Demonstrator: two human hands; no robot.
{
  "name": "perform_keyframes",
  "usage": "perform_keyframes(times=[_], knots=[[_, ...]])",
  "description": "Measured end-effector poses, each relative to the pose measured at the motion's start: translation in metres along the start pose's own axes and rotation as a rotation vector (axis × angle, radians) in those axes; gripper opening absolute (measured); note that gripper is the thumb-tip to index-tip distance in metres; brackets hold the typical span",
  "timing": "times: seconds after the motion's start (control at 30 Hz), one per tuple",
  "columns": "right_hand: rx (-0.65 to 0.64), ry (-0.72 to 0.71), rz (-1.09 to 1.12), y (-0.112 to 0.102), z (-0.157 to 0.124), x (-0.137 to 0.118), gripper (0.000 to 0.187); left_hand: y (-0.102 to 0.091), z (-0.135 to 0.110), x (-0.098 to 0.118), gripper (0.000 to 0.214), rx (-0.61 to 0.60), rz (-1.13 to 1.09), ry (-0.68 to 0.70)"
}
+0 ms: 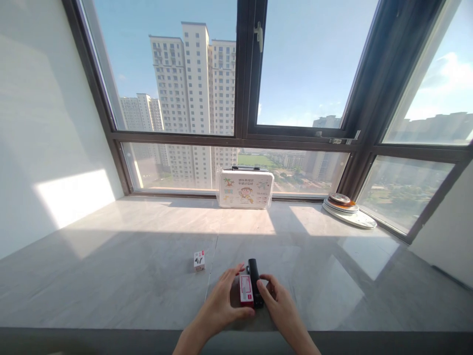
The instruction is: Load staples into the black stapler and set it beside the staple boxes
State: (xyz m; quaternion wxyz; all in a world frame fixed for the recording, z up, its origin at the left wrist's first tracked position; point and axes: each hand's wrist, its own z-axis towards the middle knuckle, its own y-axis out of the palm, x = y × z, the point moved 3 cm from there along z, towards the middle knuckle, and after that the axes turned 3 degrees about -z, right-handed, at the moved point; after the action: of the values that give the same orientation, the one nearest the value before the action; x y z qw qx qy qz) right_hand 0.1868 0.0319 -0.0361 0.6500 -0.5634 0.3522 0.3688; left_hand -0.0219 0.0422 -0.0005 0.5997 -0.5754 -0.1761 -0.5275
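Observation:
A long black object that looks like a stapler lies on the grey marble-look ledge, pointing away from me. Against its left side sits a small red-and-white box. My left hand curves round this box, thumb at the near end and fingertips at the far end. My right hand is closed at the black object's right side, its thumb touching it; some of its fingers are hidden. Further left stands another small white box with a black picture on its front, apart from both hands.
A white case with cartoon prints and a black handle stands upright against the window. Several stacked plates lie in the right corner. The ledge's front edge runs below my hands. Sunlight and shadow patches cross the surface.

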Motion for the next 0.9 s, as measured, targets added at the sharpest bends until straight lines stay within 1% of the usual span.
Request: perform_keyframes(times=[0.03, 0.1, 0.13, 0.17, 0.23, 0.27, 0.3, 0.33, 0.37, 0.43, 0.57, 0.67, 0.77, 0.9], knots=[[0.016, 0.012, 0.017, -0.002, -0.001, 0.002, 0.064, -0.009, 0.000, -0.002, 0.083, 0.048, 0.018, 0.004], [0.014, 0.037, 0.032, -0.005, -0.005, 0.004, 0.069, -0.036, 0.001, -0.012, 0.054, 0.191, 0.090, -0.061], [-0.006, 0.044, 0.024, -0.005, -0.007, 0.004, 0.073, -0.054, 0.002, -0.019, 0.048, 0.283, 0.145, -0.139], [-0.034, 0.047, 0.006, -0.005, -0.010, 0.004, 0.078, -0.072, 0.003, -0.029, 0.050, 0.357, 0.224, -0.250], [-0.082, 0.045, -0.044, -0.005, -0.015, 0.001, 0.087, -0.102, 0.005, -0.045, 0.054, 0.390, 0.284, -0.356], [-0.099, 0.042, -0.074, -0.004, -0.017, -0.001, 0.091, -0.113, 0.007, -0.053, 0.054, 0.369, 0.303, -0.395], [-0.111, 0.041, -0.105, -0.003, -0.018, -0.004, 0.094, -0.119, 0.009, -0.059, 0.055, 0.339, 0.314, -0.418], [-0.118, 0.041, -0.139, -0.003, -0.018, -0.007, 0.096, -0.121, 0.012, -0.064, 0.055, 0.304, 0.323, -0.433], [-0.124, 0.039, -0.174, -0.002, -0.018, -0.011, 0.097, -0.119, 0.016, -0.067, 0.056, 0.267, 0.328, -0.440], [-0.125, 0.019, -0.234, -0.002, -0.017, -0.020, 0.092, -0.103, 0.024, -0.067, 0.059, 0.197, 0.329, -0.431], [-0.126, -0.047, -0.282, 0.000, -0.014, -0.037, 0.069, -0.054, 0.041, -0.056, 0.067, 0.041, 0.290, -0.384], [-0.141, -0.053, -0.303, 0.003, -0.011, -0.042, 0.060, -0.026, 0.049, -0.044, 0.071, -0.072, 0.249, -0.334], [-0.157, -0.069, -0.303, 0.005, -0.007, -0.043, 0.054, -0.016, 0.054, -0.036, 0.070, -0.179, 0.208, -0.289], [-0.182, -0.098, -0.273, 0.004, -0.003, -0.045, 0.050, -0.019, 0.059, -0.033, 0.072, -0.313, 0.153, -0.288]])
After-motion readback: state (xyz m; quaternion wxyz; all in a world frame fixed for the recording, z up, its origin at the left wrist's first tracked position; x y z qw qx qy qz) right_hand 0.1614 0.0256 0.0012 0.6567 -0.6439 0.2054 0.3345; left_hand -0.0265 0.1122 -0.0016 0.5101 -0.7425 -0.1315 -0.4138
